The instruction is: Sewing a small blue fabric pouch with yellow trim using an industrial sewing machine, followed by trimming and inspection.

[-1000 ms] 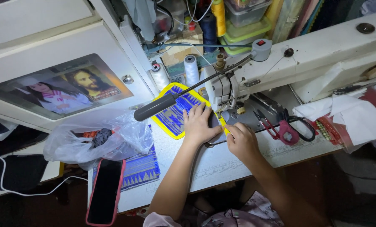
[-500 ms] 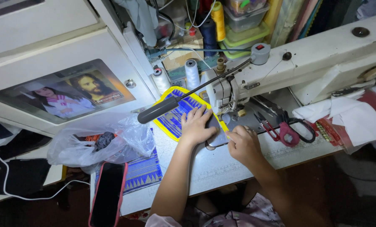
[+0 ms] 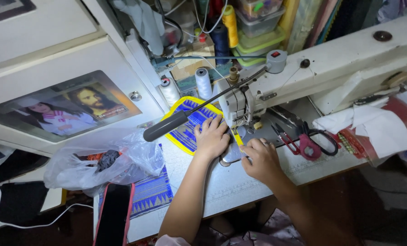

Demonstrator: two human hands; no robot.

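A blue patterned fabric piece with a yellow border (image 3: 192,123) lies on the sewing table under the needle of a white sewing machine (image 3: 331,68). My left hand (image 3: 211,136) rests flat on the fabric, fingers spread, just left of the presser foot. My right hand (image 3: 260,159) sits in front of the needle plate, its fingertips pinching the yellow border at the fabric's near edge. A dark lamp arm (image 3: 176,123) reaches over the fabric from the machine head.
Red-handled scissors (image 3: 303,141) lie right of the needle. A clear plastic bag (image 3: 103,159), a phone in a red case (image 3: 114,214) and more blue fabric (image 3: 151,196) lie at the left. Thread cones (image 3: 203,82) stand behind. White cloth scraps (image 3: 376,125) lie at the right.
Both hands have stayed on the fabric at the needle; the view has shifted slightly, and the fabric sits a little further under the presser foot.
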